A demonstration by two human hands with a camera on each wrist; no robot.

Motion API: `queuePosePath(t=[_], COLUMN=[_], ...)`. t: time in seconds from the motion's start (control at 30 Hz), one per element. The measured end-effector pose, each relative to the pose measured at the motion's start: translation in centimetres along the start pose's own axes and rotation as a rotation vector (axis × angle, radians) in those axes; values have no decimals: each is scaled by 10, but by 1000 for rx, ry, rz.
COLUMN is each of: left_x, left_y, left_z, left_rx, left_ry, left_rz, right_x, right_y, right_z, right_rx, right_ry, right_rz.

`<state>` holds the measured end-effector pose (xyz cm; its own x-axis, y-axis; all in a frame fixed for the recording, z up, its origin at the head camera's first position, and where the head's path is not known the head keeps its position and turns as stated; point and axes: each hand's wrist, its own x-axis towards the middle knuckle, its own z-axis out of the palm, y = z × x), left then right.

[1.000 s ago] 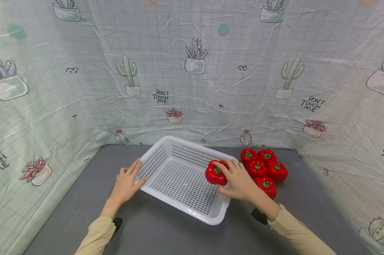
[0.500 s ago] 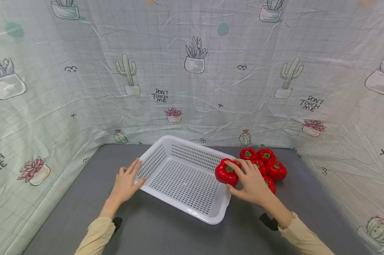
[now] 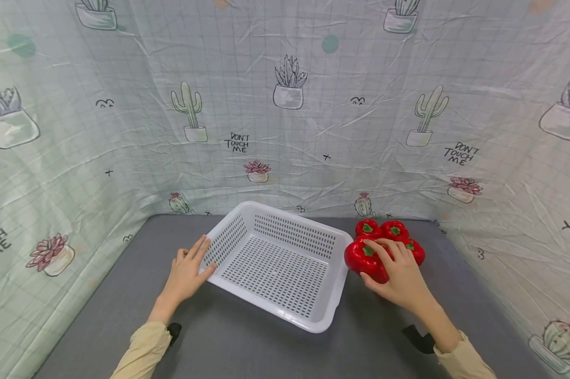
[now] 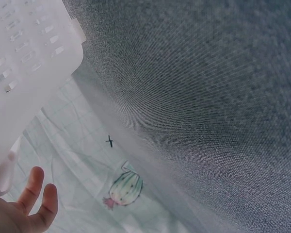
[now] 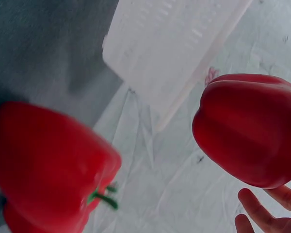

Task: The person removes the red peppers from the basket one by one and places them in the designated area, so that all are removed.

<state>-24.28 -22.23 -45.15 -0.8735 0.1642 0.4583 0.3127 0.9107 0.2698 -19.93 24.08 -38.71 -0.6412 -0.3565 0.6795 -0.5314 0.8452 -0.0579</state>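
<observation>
My right hand (image 3: pixel 400 276) grips a red bell pepper (image 3: pixel 360 258) from above, just right of the basket. In the right wrist view this bell pepper (image 5: pixel 252 128) hangs above the table, fingers beneath it at the corner. A second bell pepper (image 5: pixel 53 165) with a green stem stands close by in that view. My left hand (image 3: pixel 184 279) touches the left rim of a white perforated plastic basket (image 3: pixel 275 273), its fingers extended. The left wrist view shows two of its fingers (image 4: pixel 49 206) relaxed beside the basket's outer wall (image 4: pixel 34 92).
More red bell peppers (image 3: pixel 367 228) cluster at the back right of the grey table (image 3: pixel 247 347), partly hidden behind the right hand. Patterned cactus curtains (image 3: pixel 289 137) enclose the table at the back and both sides.
My right hand has carried the bell pepper rightward, from over the basket's right end to beyond its rim, in front of the cluster. The left hand and basket have stayed in place.
</observation>
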Motion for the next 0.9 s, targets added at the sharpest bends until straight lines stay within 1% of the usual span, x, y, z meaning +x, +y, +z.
queuePosePath(t=[0.1,0.23,0.33,0.6,0.8,0.9], left_x=[0,1,1,2,2,2], left_y=[1,1,1,1,-1,-1], left_z=[0,-1,-1,-2,0,0], left_rx=[4,14,20,13,22,22], left_ry=[-15,-63,-81,-80,-81,-81], left_rz=[-8,-28,-37,-36,-31,-29], right_x=[-6,-15,-21,-35,-44,-48], right_y=[8,17,21,33,41,45], right_z=[-5,-10,-12,-14,-18,-21], right_rx=[-7,-6,-9,-25,-34,-39], right_ry=[17,41,57,76,84,100], right_rz=[21,63,93,138,189,212])
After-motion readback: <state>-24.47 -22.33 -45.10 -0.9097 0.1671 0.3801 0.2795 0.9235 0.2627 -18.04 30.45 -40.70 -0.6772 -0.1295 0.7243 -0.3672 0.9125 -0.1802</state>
